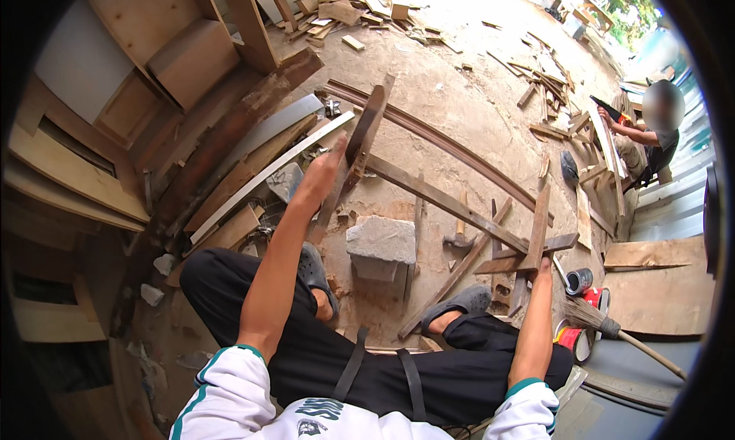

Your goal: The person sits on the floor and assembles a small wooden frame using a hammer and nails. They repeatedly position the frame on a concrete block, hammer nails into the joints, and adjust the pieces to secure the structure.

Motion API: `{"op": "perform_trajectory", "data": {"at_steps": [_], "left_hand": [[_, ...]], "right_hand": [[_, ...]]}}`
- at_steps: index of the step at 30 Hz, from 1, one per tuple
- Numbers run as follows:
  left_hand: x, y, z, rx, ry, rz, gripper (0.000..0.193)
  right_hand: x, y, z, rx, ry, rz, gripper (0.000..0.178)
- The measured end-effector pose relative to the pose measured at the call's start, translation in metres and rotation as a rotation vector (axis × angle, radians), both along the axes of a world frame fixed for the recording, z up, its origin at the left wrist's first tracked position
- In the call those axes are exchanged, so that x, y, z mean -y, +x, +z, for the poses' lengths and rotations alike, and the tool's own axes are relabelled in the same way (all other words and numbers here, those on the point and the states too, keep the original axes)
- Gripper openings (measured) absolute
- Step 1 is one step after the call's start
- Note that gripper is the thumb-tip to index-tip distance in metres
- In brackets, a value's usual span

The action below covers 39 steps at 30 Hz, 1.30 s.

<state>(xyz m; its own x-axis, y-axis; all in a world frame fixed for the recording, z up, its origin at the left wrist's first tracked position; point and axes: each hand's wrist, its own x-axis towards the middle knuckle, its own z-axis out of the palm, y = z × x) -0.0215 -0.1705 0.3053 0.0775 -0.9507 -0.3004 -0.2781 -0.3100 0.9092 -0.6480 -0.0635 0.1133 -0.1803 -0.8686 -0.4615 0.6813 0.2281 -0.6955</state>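
Observation:
I hold a brown wooden frame (448, 199) raised in front of me: a long bar with crossed wooden pieces at both ends. My left hand (328, 168) grips the upright pieces at its left end, where the fingers are partly hidden by the wood. My right hand (542, 272) is closed at the right end, just under the crossed pieces; most of its fingers are out of sight. Below the bar, a rough grey concrete block (380, 241) stands between my feet. A hammer (459, 229) with a wooden handle lies on the ground behind my right foot.
Paint cans (579, 281) and a straw broom (605, 325) are by my right knee. Boards and a white strip (272, 181) lie at left beside wooden cabinets (191, 57). Wood scraps (341, 11) litter the far ground. At far right a person (651, 138) holds a dark tool.

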Motion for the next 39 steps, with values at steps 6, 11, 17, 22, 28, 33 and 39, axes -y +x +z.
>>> {"op": "perform_trajectory", "data": {"at_steps": [6,11,17,22,28,33,39], "left_hand": [[0.01,0.004,-0.04,-0.304,0.207,-0.01,0.128],[0.02,0.005,-0.092,-0.626,0.3,-0.1,0.116],[0.019,-0.03,-0.093,-0.684,0.368,-0.134,0.104],[0.044,-0.044,-0.109,-0.585,0.213,-0.021,0.088],[0.063,-0.034,-0.141,-0.859,0.158,-0.12,0.061],[0.052,-0.038,-0.15,-0.884,0.175,-0.049,0.061],[0.068,-0.034,-0.167,-0.719,-0.043,-0.011,0.068]], "right_hand": [[0.031,0.027,0.012,-0.092,-0.018,-0.065,0.056],[0.037,0.038,0.036,-0.307,-0.092,-0.04,0.049],[0.043,-0.004,0.024,-0.313,-0.097,-0.106,0.032],[0.057,-0.009,-0.004,-0.188,-0.072,-0.046,0.03],[0.067,-0.015,-0.046,-0.124,-0.109,-0.105,0.031],[0.079,0.0,-0.059,-0.372,-0.1,-0.035,0.043],[0.101,0.01,-0.052,-0.441,0.012,-0.035,0.038]]}}
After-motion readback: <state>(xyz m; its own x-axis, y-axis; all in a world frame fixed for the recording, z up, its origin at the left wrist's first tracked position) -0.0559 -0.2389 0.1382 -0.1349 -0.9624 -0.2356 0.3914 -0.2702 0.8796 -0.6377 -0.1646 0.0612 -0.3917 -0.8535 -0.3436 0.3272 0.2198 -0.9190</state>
